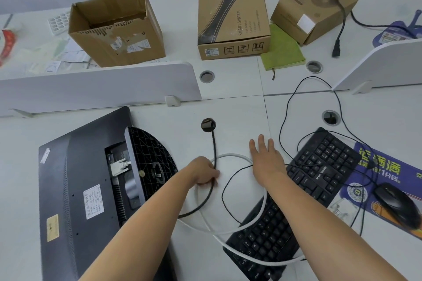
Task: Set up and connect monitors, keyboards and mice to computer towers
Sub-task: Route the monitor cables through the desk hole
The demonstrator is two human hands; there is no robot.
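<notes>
A dark monitor [75, 189] lies face down at the left, its round stand [153, 162] tipped up and a white connector [120, 165] plugged into its back. My left hand [204, 172] grips a thick black cable [213, 143] that runs up into a desk grommet hole [208, 124]. A white cable [233, 155] loops around both hands and crosses the black keyboard [296, 194]. My right hand [266, 157] hovers flat with straight fingers over the desk beside the keyboard. A black mouse [398, 203] sits on a printed mouse pad [388, 166] at the right.
Thin black cords [290, 102] snake over the desk and keyboard. White dividers [98, 84] fence the desk. Behind them stand an open cardboard box [116, 27], a switch box [233, 16], a smaller box [312, 9], a green notebook [282, 50] and a loose power cord [340, 27].
</notes>
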